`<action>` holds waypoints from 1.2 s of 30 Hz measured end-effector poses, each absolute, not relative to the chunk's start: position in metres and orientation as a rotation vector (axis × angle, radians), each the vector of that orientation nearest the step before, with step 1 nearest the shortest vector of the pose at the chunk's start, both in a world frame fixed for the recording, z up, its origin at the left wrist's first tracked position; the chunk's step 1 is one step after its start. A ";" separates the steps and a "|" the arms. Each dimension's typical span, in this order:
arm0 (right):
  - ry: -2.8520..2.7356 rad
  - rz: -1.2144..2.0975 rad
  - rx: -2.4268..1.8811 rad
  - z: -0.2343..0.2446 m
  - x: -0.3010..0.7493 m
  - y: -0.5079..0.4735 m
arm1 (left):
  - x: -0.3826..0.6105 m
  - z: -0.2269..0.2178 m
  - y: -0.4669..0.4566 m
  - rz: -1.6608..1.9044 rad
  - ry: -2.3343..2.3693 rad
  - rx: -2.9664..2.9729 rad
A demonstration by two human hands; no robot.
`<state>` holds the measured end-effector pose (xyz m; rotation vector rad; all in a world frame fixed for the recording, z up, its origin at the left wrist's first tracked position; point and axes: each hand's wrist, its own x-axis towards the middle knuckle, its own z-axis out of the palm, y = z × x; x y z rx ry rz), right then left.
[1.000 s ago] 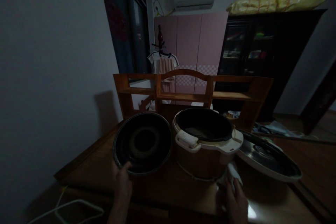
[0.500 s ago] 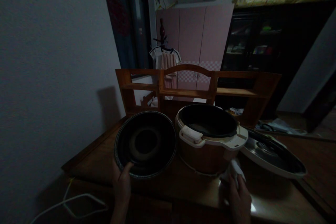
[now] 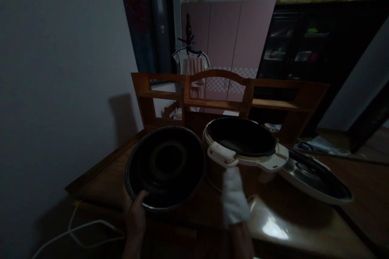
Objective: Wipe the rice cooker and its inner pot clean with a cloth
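The room is dim. My left hand point(image 3: 134, 215) grips the near rim of a dark round inner pot point(image 3: 165, 166), tilted so its inside faces me, thumb over the edge. My right hand point(image 3: 234, 200) is wrapped in a white cloth point(image 3: 232, 190) and is raised in front of the rice cooker body point(image 3: 243, 158), just below its white front latch point(image 3: 222, 153). The cooker stands open on the wooden table point(image 3: 273, 218), and its lid point(image 3: 314, 176) lies back to the right.
A wooden shelf rack point(image 3: 219, 101) stands behind the cooker at the table's far edge. A white cord point(image 3: 75, 230) loops on the floor at lower left. The wall is close on the left. Pink wardrobe and dark cabinet stand beyond.
My right hand with the cloth has moved left from the cooker's right side to its front and risen. My left hand has drawn the inner pot slightly nearer.
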<state>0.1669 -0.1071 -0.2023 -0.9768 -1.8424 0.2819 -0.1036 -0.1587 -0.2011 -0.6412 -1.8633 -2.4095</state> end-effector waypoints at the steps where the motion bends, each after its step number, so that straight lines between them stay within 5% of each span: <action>1: -1.907 0.289 -0.892 -0.198 0.146 -0.108 | -0.101 -0.199 -0.159 -2.417 -1.848 -0.662; 5: -2.246 0.355 -0.497 -0.183 0.079 -0.107 | -0.092 -0.192 -0.157 -2.434 -1.818 -0.670; 18: -2.063 0.813 -0.480 -0.183 0.073 -0.121 | -0.083 -0.195 -0.154 -2.499 -1.763 -0.576; 36: -2.351 0.792 -0.390 -0.176 0.081 -0.131 | -0.072 -0.215 -0.154 -2.522 -1.751 -0.404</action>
